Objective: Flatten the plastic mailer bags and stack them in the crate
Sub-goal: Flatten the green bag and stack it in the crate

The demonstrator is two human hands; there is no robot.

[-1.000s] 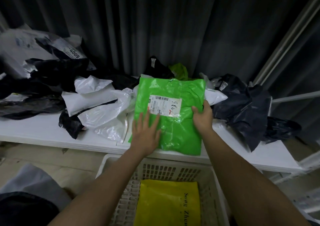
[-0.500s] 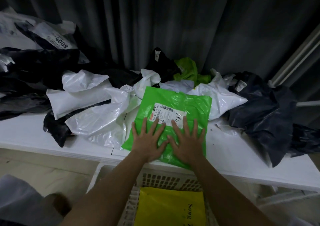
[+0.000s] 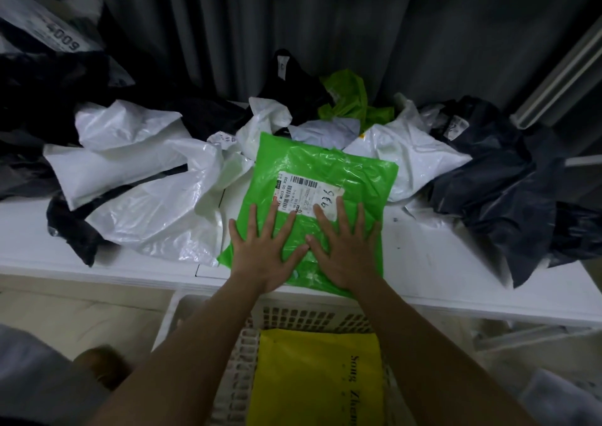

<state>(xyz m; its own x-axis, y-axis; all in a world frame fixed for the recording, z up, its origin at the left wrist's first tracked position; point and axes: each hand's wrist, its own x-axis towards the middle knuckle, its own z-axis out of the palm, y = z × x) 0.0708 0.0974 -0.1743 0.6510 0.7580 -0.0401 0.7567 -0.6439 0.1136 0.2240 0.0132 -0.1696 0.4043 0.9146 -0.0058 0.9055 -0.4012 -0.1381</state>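
Since a second ago my right hand [image 3: 346, 253] has let go of the edge of the bright green plastic mailer bag [image 3: 321, 212] and come down flat next to my left hand [image 3: 265, 252]. Both palms now sit on the lower half of the bag, fingers spread wide and straight, thumbs almost touching in the middle, fingertips just reaching the white shipping label [image 3: 308, 197]. Compared with half a second back, not much is different, just the same press held.

So I'd say I'm mid-flatten. The green bag lies in the centre of the frame on the white table [image 3: 439, 272], its near edge right at the table's front lip, and it looks fairly smooth already, with some wrinkles toward its top edge.

Directly below it, at the bottom of the frame, is the white slotted plastic crate [image 3: 234, 357] with a flat yellow mailer bag [image 3: 317, 376] already lying inside, so only one is stacked as far as I can see.

Plenty still to do though: crumpled white plastic bags [image 3: 140, 191] to the left, dark grey ones [image 3: 498, 191] on the right, and another scrunched green bag [image 3: 350, 99] at the back.
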